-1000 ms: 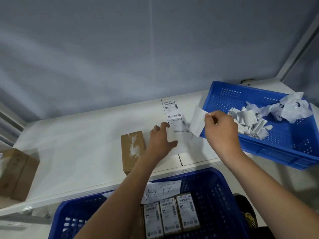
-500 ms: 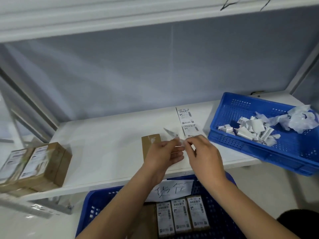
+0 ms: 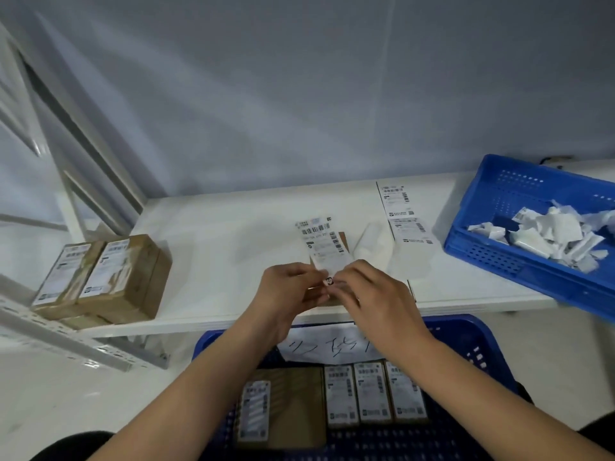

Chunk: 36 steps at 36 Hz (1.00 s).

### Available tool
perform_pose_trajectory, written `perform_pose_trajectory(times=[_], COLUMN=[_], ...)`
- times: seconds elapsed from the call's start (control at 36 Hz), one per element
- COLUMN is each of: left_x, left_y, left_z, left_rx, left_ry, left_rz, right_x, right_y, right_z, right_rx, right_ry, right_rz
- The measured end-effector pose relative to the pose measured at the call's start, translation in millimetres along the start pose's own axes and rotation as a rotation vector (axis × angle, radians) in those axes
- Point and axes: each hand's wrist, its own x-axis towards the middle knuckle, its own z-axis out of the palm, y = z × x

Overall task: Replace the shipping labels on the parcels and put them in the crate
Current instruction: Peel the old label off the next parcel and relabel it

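At the left end of the white desk [image 3: 213, 227], by its front corner, brown labelled parcels [image 3: 109, 277] lie stacked side by side, beside a slanted white metal frame [image 3: 83, 168].

The left hand [image 3: 289, 291] reaches forward over the front edge near the middle, forearm bare, fingers curled to pinch the lower end of a shipping label [image 3: 324, 246]. The right hand [image 3: 372, 294] comes in from the right, knuckles up, its fingertips pinching the same lower end, so both hands meet there. The label stands up and away from them, printed face showing, over a small brown parcel [image 3: 342, 241] that lies on the desk near the front edge, mostly hidden behind label and hands.

Just right of that lies a blank white backing strip [image 3: 372, 247], then a strip of printed labels [image 3: 402, 211] running toward the back edge. At the right end a blue tray [image 3: 492, 207] holds crumpled label scraps [image 3: 549, 234].

Below the front edge sits a blue crate [image 3: 476, 347] with labelled parcels in the crate [image 3: 369, 394] and a handwritten paper sign [image 3: 329, 347]. A grey wall [image 3: 299, 94] backs the desk.
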Motion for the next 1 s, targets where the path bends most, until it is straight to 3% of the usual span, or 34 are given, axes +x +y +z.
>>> perform_pose_trajectory(times=[0.22, 0.44, 0.67, 0.75, 0.86, 1.0], left_x=[22.2, 35.8, 48.2, 49.1, 47.2, 40.7], left_y=[5.0, -0.8, 1.5, 6.3, 5.1, 2.1], left_z=[-6.7, -3.6, -8.3, -12.7, -13.0, -5.9], left_rx=[0.108, 0.134, 0.144, 0.194, 0.348, 0.392], left_ry=[0.057, 0.068, 0.164, 0.088, 0.023, -0.099], left_rz=[-0.018, -0.043, -0.005, -0.016, 0.007, 0.002], right_x=[12.5, 24.7, 30.9, 32.9, 42.7, 41.9], right_y=[20.3, 41.0, 54.8, 57.8, 55.8, 58.5], right_z=[17.3, 15.8, 10.6, 9.0, 6.1, 9.0], right_rx=[0.03, 0.051, 0.156, 0.226, 0.572, 0.73], right_ry=[-0.078, -0.151, -0.359, -0.323, -0.334, -0.325], right_rz=[-0.084, -0.046, 0.084, 0.256, 0.674, 0.877])
